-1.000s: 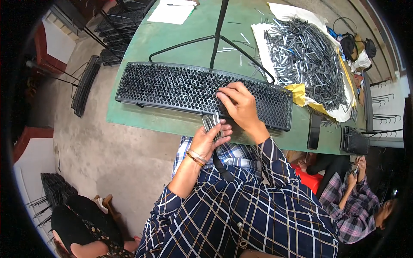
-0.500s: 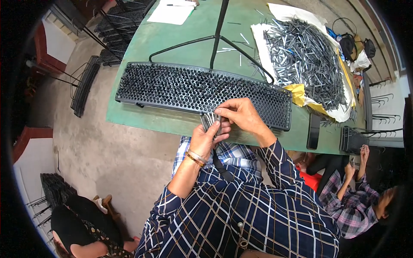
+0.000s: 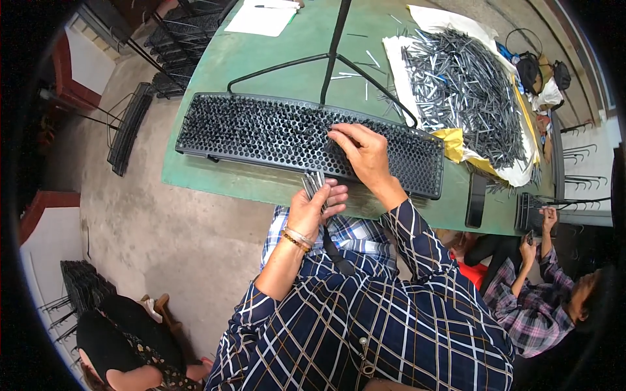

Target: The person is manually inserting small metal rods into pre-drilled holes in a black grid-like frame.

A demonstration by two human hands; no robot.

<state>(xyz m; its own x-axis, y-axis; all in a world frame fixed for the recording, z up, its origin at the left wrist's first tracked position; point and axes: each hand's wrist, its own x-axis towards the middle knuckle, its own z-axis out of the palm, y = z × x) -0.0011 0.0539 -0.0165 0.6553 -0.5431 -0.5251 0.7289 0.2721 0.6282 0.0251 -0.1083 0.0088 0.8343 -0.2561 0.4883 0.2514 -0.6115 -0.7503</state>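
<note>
A long black holder [image 3: 420, 164] with rows of round holes lies along the front of the table. Dark pegs fill its left and middle parts, while holes show bare toward its right end. My right hand [image 3: 370, 156] is over the middle of this holder, thumb and fingertips pinched together at the pegs; whatever is between them is too small to make out. Just off the table's front edge, my left hand [image 3: 309, 210] grips a bundle of thin grey sticks [image 3: 315, 181], their ends pointing up toward the holder.
A black rod frame [image 3: 331, 55] rises behind the holder. On the green table [image 3: 251, 55] a white sack [image 3: 397, 65] bears a heap of grey sticks [image 3: 466, 91]. A dark phone-like slab [image 3: 476, 199] lies at right. One co-worker [image 3: 528, 313] sits right, another person [image 3: 124, 339] lower left.
My right hand has moved up and away from the bundle to the middle of the holder. My left hand stays nearly where it was, with the sticks still in it.
</note>
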